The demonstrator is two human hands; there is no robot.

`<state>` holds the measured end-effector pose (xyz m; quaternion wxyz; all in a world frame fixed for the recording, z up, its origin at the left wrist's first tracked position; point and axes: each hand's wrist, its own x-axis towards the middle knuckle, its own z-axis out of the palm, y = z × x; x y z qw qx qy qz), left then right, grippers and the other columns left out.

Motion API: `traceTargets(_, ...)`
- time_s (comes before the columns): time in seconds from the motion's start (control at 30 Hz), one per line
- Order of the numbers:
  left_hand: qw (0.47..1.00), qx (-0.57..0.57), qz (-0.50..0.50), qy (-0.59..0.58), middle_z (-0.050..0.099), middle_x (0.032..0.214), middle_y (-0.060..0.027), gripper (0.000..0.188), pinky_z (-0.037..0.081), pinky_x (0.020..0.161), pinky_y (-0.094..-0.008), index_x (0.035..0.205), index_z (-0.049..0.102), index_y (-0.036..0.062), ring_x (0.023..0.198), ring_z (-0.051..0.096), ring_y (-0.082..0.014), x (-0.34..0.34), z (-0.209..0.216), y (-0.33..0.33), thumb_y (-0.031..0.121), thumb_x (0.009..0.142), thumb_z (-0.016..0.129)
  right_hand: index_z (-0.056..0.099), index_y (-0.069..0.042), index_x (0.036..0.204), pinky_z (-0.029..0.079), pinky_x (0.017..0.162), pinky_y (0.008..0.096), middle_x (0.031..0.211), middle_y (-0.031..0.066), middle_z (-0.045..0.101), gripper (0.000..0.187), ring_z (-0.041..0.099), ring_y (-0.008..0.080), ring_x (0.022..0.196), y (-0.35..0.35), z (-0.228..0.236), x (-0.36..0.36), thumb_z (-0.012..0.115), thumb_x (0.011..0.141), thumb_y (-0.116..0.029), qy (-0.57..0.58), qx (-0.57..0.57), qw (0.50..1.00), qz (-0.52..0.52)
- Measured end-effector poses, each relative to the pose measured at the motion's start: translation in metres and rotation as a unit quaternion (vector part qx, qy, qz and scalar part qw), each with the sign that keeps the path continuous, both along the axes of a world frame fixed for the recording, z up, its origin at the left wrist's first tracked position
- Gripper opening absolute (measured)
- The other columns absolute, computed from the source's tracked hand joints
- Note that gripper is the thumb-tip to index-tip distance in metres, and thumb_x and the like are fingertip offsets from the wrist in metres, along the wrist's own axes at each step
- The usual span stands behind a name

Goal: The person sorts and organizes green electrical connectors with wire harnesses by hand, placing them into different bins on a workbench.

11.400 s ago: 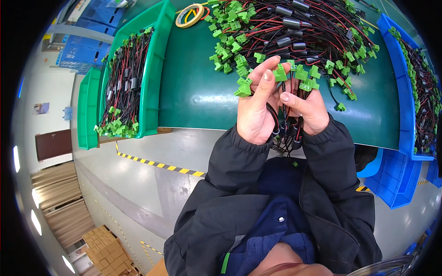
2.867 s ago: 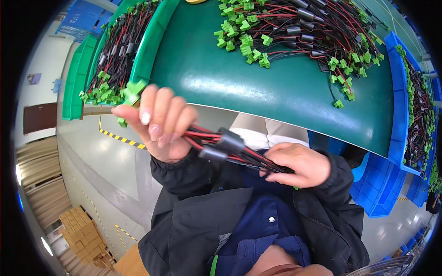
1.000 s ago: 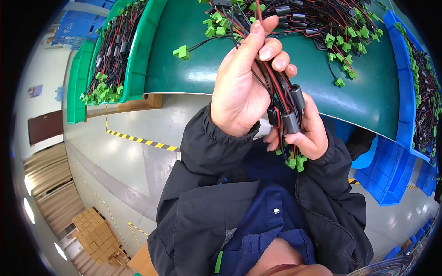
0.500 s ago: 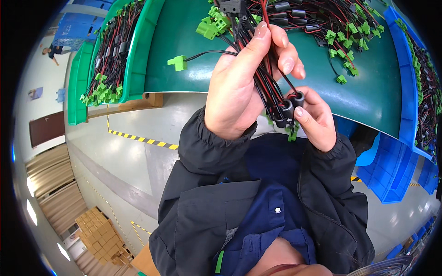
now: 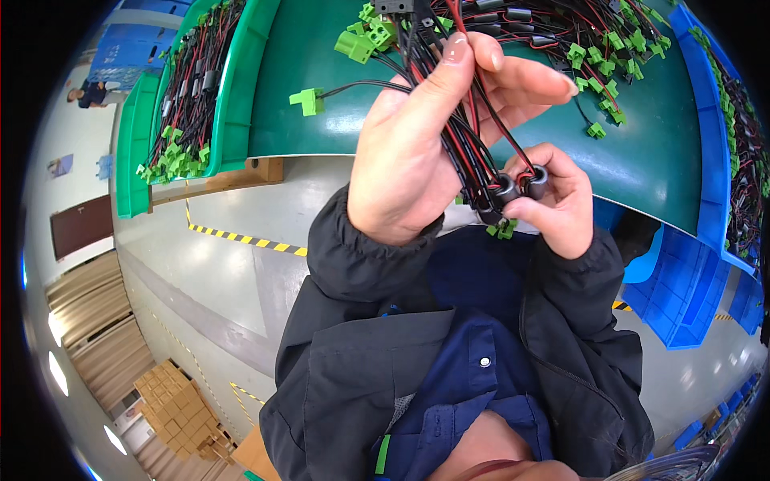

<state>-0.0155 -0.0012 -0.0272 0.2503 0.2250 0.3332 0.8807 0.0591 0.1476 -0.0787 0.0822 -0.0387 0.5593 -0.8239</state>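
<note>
My left hand (image 5: pixel 405 148) is closed round a bundle of red and black wire harnesses (image 5: pixel 464 140), thumb pressed along the wires and some fingers stretched out to the right. Black connectors (image 5: pixel 395 8) and green terminal plugs (image 5: pixel 353 46) stick out at the bundle's top. One green plug (image 5: pixel 309 101) hangs off to the left on its own cable. Black cylindrical cable cores (image 5: pixel 504 189) sit at the bundle's lower end, with more green plugs (image 5: pixel 503 231) below. My right hand (image 5: pixel 565 204) pinches one core (image 5: pixel 535 183), slightly apart from the others.
A green table (image 5: pixel 634 172) carries a heap of similar harnesses (image 5: pixel 593 64) at the back right. Harnesses fill a green bin (image 5: pixel 241 120) on the left and a blue bin (image 5: pixel 706 128) on the right. Blue bins (image 5: pixel 678 289) stand lower right. Far left, a person (image 5: pixel 88 94) is visible.
My right hand has moved slightly right, drawing one core away from the others. The fingers of my left hand have stretched further right, while its thumb stays on the bundle.
</note>
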Motion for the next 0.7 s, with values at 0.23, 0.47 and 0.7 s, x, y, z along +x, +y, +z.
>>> traceTargets(0.23,0.989,0.076,-0.018,-0.123,0.05,0.11,-0.0209,0.024,0.037,0.091,-0.0398,0.101,0.046,0.0091,0.109,0.045,-0.0298,0.004,0.01,0.001,0.025,0.092,0.031,0.04,-0.001,0.113,0.043,0.076,0.0257,0.094,0.0073,0.052,0.053,0.051,0.0134,0.091,0.011,-0.011,-0.003,0.068,0.068,-0.01,-0.003,-0.19,0.972,0.14)
traceTargets(0.47,0.969,0.161,-0.04,-0.185,0.048,0.113,-0.0198,0.024,0.035,0.092,-0.0408,0.101,0.046,0.0091,0.111,0.043,-0.0296,0.006,0.009,-0.002,0.025,0.092,0.031,0.032,-0.003,0.119,0.042,0.084,0.0293,0.11,0.0091,0.044,0.08,0.047,0.0173,0.104,0.005,0.003,0.003,0.077,0.052,0.0,-0.003,-0.045,0.996,0.073)
traceTargets(0.7,0.935,0.247,-0.066,-0.244,0.047,0.115,-0.0187,0.024,0.034,0.093,-0.0418,0.102,0.046,0.0091,0.113,0.041,-0.0295,0.009,0.01,-0.004,0.024,0.092,0.031,0.031,-0.001,0.12,0.04,0.086,0.03,0.107,0.0107,0.049,0.074,0.049,0.0197,0.102,-0.007,-0.002,0.001,0.067,0.055,0.002,-0.056,-0.223,0.973,0.035)
